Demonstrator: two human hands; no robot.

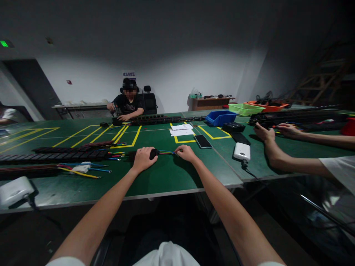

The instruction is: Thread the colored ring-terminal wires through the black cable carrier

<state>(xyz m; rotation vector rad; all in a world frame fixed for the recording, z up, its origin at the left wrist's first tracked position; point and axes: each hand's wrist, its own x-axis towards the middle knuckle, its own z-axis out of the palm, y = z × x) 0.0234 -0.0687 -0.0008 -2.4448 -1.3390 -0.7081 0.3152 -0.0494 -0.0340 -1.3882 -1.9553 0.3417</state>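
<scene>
- Our left hand [144, 159] curls over a black, block-like piece [153, 153], fingers and thumb closed around it, near the front edge of the green tabletop with yellow tape outlines [166, 179].
- Thin blue, yellow and red wires [165, 152] run from the block's right end to our right hand [185, 152]; its thumb and fingers are drawn together on their far ends, and we cannot tell how tightly they pinch.
- Towards the tabletop's left edge we see a long, black, segmented strip [69, 156]; nearer the front edge lie loose blue and yellow wires with metal end lugs [83, 171].
- A white, rounded box with a black cable [16, 190] sits by the front edge, far left.
- Beyond our right hand lie a dark-screened smartphone [203, 141] and white paper sheets [181, 130], the sheets farther from the front edge.
- A blue plastic bin [221, 118] stands towards the back edge.
- A co-worker [129, 105] sits behind the back edge; at our right, another co-worker's hands [265, 133] handle dark parts.
</scene>
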